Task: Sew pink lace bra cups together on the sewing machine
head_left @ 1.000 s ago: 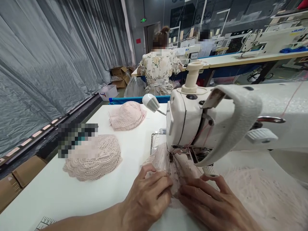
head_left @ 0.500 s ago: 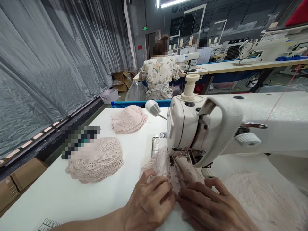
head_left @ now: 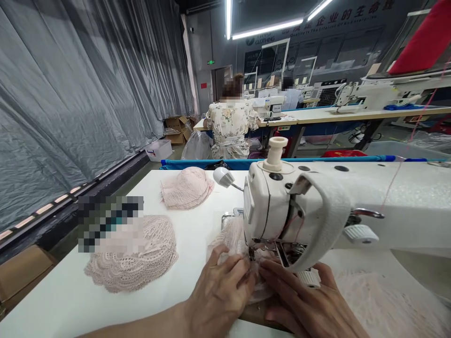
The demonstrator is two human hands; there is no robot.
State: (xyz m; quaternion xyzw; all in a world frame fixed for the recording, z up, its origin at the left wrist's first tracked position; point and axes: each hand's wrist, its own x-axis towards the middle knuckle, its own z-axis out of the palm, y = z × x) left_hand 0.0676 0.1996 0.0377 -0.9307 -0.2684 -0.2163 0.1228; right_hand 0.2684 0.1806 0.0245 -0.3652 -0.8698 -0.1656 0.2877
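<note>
Pale pink lace fabric (head_left: 230, 232) lies under the presser foot (head_left: 251, 254) of a white sewing machine (head_left: 268, 202). Just left of the foot, my left hand (head_left: 220, 286) has its fingers curled and pressed together on the lace. My right hand (head_left: 306, 293) is close beside it, in front of the foot, fingers together and gripping the same lace. Both sets of fingertips nearly meet, and the fabric between them is partly hidden. Red-pink thread runs down the machine head.
To the left lies a stack of scalloped lace pieces (head_left: 134, 263), partly pixelated. Behind it sit pink lace cups (head_left: 186, 188). More pale lace (head_left: 387, 305) is heaped right of my right hand. A person in a floral top (head_left: 230, 126) sits at a machine ahead.
Both hands have moved closer to the presser foot, and the lace between them has been fed forward under it. The view has tilted upward.
</note>
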